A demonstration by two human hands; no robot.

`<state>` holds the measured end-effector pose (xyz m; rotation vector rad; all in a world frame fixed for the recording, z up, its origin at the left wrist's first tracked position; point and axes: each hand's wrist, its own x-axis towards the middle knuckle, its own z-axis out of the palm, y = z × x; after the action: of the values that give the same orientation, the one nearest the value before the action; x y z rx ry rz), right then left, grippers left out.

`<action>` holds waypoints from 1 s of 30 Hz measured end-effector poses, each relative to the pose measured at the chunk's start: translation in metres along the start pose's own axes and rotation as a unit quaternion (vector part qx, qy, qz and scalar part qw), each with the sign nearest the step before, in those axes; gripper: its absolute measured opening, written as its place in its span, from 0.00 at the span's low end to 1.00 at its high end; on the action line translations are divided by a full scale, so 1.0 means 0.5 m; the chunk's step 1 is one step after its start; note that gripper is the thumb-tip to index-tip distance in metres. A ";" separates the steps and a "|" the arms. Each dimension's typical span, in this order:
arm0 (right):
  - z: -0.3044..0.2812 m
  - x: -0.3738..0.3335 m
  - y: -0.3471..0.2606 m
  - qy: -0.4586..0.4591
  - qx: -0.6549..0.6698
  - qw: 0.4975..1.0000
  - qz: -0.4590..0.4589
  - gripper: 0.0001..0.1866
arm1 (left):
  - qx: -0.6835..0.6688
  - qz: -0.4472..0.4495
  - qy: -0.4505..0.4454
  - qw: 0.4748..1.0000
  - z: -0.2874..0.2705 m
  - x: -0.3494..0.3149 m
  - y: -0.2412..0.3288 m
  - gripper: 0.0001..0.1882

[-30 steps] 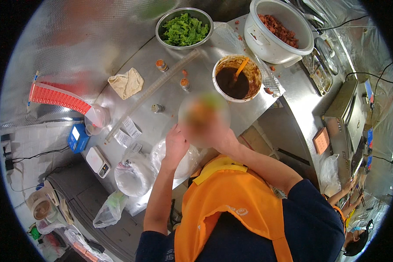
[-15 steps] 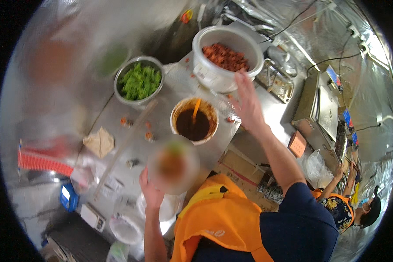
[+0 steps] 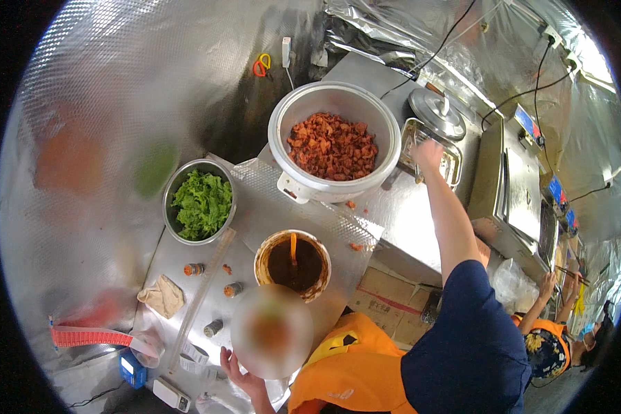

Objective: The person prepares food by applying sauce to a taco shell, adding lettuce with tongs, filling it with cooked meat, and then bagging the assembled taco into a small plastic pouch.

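At the lower middle, my left hand point(image 3: 241, 376) is at the edge of a round pale thing point(image 3: 272, 331) and appears to hold it. That thing is smeared, with reddish and green colour in its middle. It overlaps the near rim of a white tub of dark brown sauce point(image 3: 258, 265), where an orange-handled utensil point(image 3: 293, 248) stands. My right hand point(image 3: 428, 155) reaches over a rectangular metal tray point(image 3: 452, 169), fingers curled; a bit of metal shows below it, and what it grips is unclear. Left of the tray stands a big white pot point(image 3: 277, 131) of red-brown chopped pieces.
A steel bowl point(image 3: 165, 207) of green lettuce point(image 3: 203, 203) stands left. Small shakers point(image 3: 232, 289), a beige cloth point(image 3: 162, 297) and a long strip point(image 3: 196, 303) lie nearer. A metal lid point(image 3: 437, 114) is behind the tray. At far right, a co-worker point(image 3: 545, 345) holds chopsticks point(image 3: 573, 274).
My right hand has gone from beside the pot to over the tray, and its fingers have curled. The view has shifted, so the table's things appear lower; my left hand stays by the round thing.
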<state>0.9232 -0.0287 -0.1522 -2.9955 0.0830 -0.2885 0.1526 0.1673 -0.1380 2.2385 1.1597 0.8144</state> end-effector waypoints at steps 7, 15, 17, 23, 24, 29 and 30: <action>0.080 -0.080 0.112 -0.054 0.211 0.976 -0.025 0.16 | 0.057 0.008 -0.098 0.994 0.004 0.045 0.031 0.19; -0.421 -0.294 -0.054 -0.147 0.208 0.946 -0.201 0.19 | -0.058 -0.067 -0.044 0.995 0.063 0.058 0.047 0.20; -0.432 -0.283 -0.127 -0.177 0.124 0.936 -0.277 0.18 | -0.116 -0.115 -0.029 0.986 0.079 0.065 0.045 0.21; -0.378 -0.249 -0.241 -0.212 -0.046 0.893 -0.393 0.19 | -0.046 -0.043 -0.025 0.998 0.051 0.088 0.095 0.17; -0.379 -0.252 -0.239 -0.199 -0.032 0.899 -0.390 0.18 | -0.036 -0.051 -0.018 0.998 0.045 0.077 0.093 0.16; -0.431 -0.274 -0.192 -0.166 -0.005 0.921 -0.353 0.15 | -0.036 -0.109 0.020 0.993 0.042 -0.003 0.037 0.15; -0.430 -0.276 -0.172 -0.166 -0.004 0.922 -0.350 0.16 | -0.025 -0.075 0.005 0.997 0.045 -0.017 0.014 0.15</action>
<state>0.7500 0.0390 0.0430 -2.9053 -1.0264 0.1670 0.1685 0.1533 -0.1517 2.0802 1.2809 0.7861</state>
